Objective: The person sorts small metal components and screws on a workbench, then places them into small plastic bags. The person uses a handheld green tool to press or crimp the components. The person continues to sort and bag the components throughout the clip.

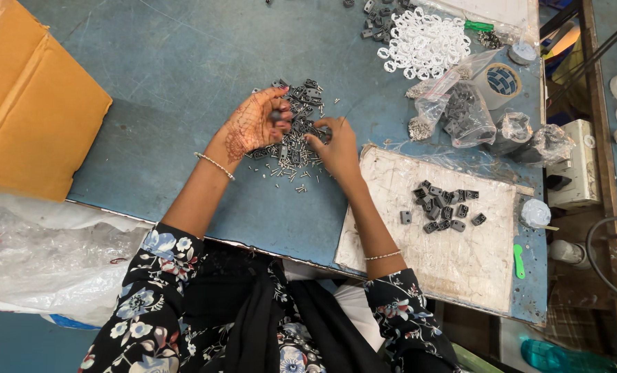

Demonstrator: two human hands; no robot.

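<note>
From the head view, a heap of small grey blocks and metal pins [293, 141] is seen on the blue tabletop [184, 76], directly under both hands. The left hand [254, 124] is held over the heap with its fingers [279, 103] curled down around one dark block. The right hand [337, 146] is rested at the heap's right edge, its fingers [315, 141] pinched together on a small part; which part cannot be told. Just right of the right fingers a worn white board [460, 255] is laid, with a cluster of grey blocks [443, 211] on it. Beyond the fingers, white plastic rings [422, 41] and clear bags [460, 114] are spread. Well left of the left fingers, a cardboard box [32, 103] is placed.
</note>
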